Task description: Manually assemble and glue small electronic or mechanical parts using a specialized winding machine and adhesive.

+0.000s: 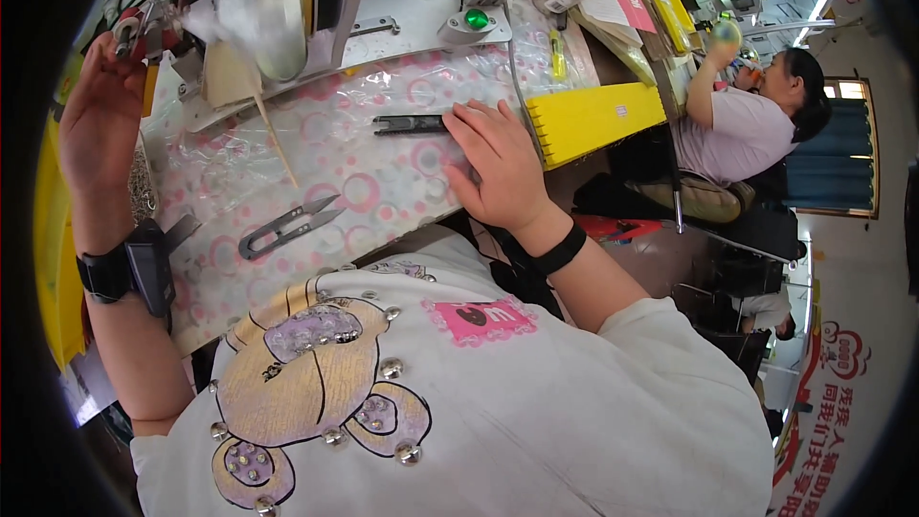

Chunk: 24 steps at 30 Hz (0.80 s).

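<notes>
My left hand (100, 124) is raised at the far left, its fingers bent around a small metal and red fitting (126, 33) on a machine; the exact grip is partly hidden. My right hand (498, 163) lies palm down on the table, fingers stretched out and thumb apart. Its fingertips rest at the right end of a narrow black slotted plastic part (410, 124). Between my hands, near the front edge, lie thread snips (289, 228) with their blades pointing right. A thin wooden stick (276, 139) slants down from the machine.
A patterned plastic cover (383, 177) spreads over the table. The machine's white base (421, 36) with a green button (476, 19) stands behind. To the right are a yellow bin (598, 120), a yellow cutter (557, 55) and stacked boxes (661, 5). A co-worker (737, 124) sits farther right.
</notes>
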{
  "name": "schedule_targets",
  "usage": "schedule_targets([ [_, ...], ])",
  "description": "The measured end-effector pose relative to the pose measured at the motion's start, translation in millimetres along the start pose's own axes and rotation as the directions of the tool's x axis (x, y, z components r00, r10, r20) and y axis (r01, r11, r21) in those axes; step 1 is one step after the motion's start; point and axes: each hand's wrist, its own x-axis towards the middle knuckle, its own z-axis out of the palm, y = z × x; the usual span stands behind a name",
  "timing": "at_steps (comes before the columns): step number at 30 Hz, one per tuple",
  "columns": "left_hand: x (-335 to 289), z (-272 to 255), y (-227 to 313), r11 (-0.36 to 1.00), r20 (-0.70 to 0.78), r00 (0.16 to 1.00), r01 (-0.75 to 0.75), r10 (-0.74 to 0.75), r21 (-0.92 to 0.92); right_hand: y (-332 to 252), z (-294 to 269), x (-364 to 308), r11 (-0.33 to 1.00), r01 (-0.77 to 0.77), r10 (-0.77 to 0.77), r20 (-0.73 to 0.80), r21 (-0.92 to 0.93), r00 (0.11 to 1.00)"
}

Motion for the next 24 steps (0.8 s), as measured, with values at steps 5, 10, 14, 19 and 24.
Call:
schedule_targets([
  [5, 2.3, -0.1, -0.9, 0.996, 0.000, 1.000, -0.022, 0.022, 0.088, 1.8, -3.8, 0.4, 1.000, -0.013, 0.012, 0.020, 0.022, 1.000],
  [10, 4.2, -9.1, 1.4, 0.998, -0.033, 0.999, -0.002, 0.004, 0.056, 7.7, -15.2, 11.4, 1.000, 0.012, -0.012, 0.044, -0.010, 0.999],
  [14, 5.2, -24.9, 8.0, 0.999, 0.040, 0.998, 0.048, -0.048, 0.001, 19.8, -17.2, 23.7, 0.998, 0.056, -0.056, 0.025, 0.003, 0.998],
  [19, 1.8, -8.3, 4.0, 1.000, 0.073, 0.997, 0.029, -0.028, -0.010, 33.3, -4.3, 26.8, 0.997, 0.067, -0.066, -0.048, 0.025, 0.997],
  [24, 0.1, 7.1, -3.8, 0.998, 0.058, 0.998, -0.023, 0.019, 0.055, 34.3, 1.5, 27.5, 0.997, 0.057, -0.056, -0.023, 0.044, 0.998],
])
